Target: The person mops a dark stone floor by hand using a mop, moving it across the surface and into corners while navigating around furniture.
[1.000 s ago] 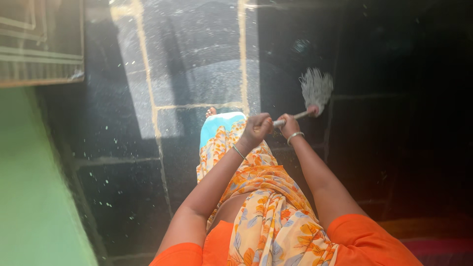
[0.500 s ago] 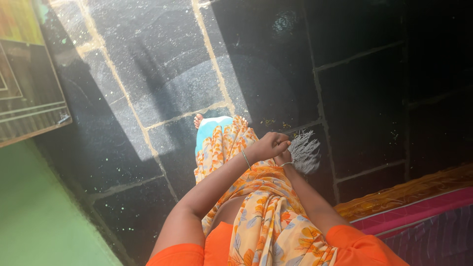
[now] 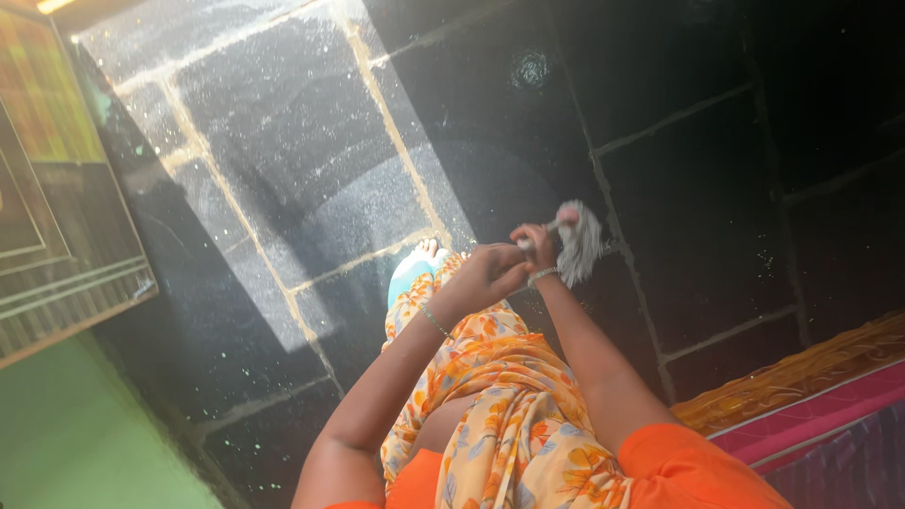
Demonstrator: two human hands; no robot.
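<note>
Hands both clamped on 1 mop handle [image 3: 539,233]: left hand [image 3: 484,272] nearer my body, right hand [image 3: 534,247] ahead. Grey mop head [image 3: 578,243] sits just past them, over the dark tiled floor [image 3: 698,207].

I hold a string mop [image 3: 577,242] in front of me with both hands. Its head is a bundle of pale grey-white cotton strands, ragged and fanned out, sitting just beyond my right hand [image 3: 534,247] on the far side and a little to the right of it. A small reddish-pink collar shows where the strands meet the handle. The short visible stretch of light, thin handle [image 3: 539,232] runs from that collar back through my right fist toward my left hand [image 3: 484,273], which closes over its near end. The mop head hangs over the dark stone floor; whether it touches I cannot tell.
</note>
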